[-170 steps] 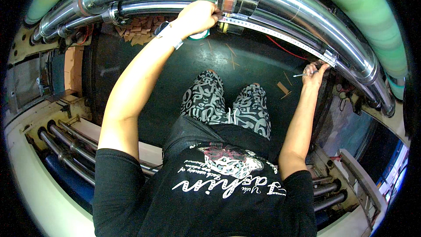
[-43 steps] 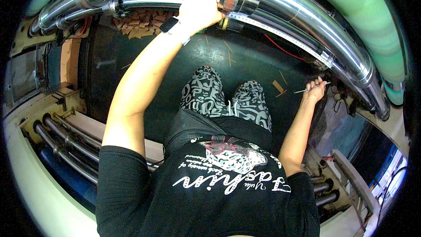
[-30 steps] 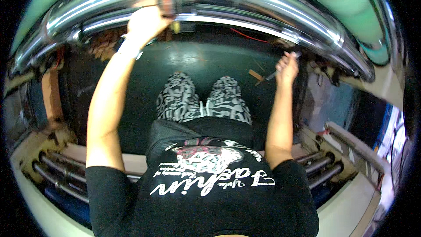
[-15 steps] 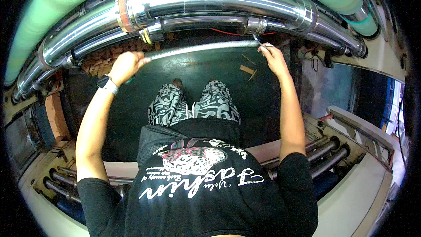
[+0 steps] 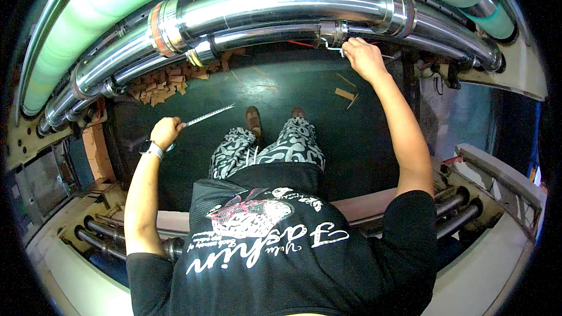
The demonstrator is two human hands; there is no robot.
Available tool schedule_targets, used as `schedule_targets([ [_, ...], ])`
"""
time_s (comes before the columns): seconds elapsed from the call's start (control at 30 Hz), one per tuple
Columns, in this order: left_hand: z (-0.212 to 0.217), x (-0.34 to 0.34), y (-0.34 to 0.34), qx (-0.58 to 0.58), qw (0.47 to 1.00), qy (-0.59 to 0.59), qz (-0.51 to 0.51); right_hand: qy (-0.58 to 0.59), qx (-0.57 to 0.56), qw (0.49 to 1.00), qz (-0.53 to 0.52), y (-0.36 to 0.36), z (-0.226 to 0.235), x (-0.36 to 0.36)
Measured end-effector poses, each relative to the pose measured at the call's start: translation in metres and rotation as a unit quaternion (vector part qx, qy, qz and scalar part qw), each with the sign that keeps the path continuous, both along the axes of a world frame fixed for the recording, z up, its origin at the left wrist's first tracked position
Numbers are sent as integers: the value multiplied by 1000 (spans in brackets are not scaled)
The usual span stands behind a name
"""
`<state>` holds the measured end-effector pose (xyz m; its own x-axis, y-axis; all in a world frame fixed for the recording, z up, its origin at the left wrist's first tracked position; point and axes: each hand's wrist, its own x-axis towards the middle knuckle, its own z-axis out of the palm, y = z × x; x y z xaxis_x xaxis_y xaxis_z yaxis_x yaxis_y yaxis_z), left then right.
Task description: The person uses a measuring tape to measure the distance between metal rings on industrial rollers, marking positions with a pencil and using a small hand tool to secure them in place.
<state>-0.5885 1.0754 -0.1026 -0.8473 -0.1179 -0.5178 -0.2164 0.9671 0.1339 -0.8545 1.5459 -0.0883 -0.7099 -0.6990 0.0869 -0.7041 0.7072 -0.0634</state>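
My left hand (image 5: 168,133), with a watch on its wrist, is closed at the left above the floor. Out of its fist juts a short length of tape measure (image 5: 209,116), its marked blade pointing right and its free end in the air. My right hand (image 5: 364,58) is raised to the lower chrome shaft (image 5: 263,35), its fingers closed round a bent metal hex key (image 5: 335,49). The key's short end is up against the underside of a metal collar (image 5: 332,32) on that shaft; whether it sits in a screw I cannot tell.
Above the shaft runs a thick chrome roller (image 5: 281,9) with an orange-brown ring (image 5: 158,29), and beyond it a large green roller (image 5: 111,29). Cardboard scraps (image 5: 167,85) lie on the dark floor at left, a few strips at right. Machine frames with rods (image 5: 459,210) flank me.
The long tape stretched between my hands is now a short length in my left hand, which has come down and nearer. My right hand has risen with the hex key to the collar.
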Motion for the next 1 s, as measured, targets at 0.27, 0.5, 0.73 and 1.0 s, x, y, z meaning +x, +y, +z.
schedule_targets([
  [0.27, -8, 18, -3, 34, 997, -29, 67, -39, 8, 997, -62, 14, -27, -15],
  [0.5, -4, 22, 10, 45, 994, -56, 81, -391, -536, 697, -273, -28, -130, 32],
  [0.73, 14, 12, 15, 36, 996, -44, 67, -243, -821, 343, -387, -119, -125, 43],
  [1.0, 18, 39, -11, 70, 995, -1, 73, -199, -834, 180, -483, -148, -124, 16],
])
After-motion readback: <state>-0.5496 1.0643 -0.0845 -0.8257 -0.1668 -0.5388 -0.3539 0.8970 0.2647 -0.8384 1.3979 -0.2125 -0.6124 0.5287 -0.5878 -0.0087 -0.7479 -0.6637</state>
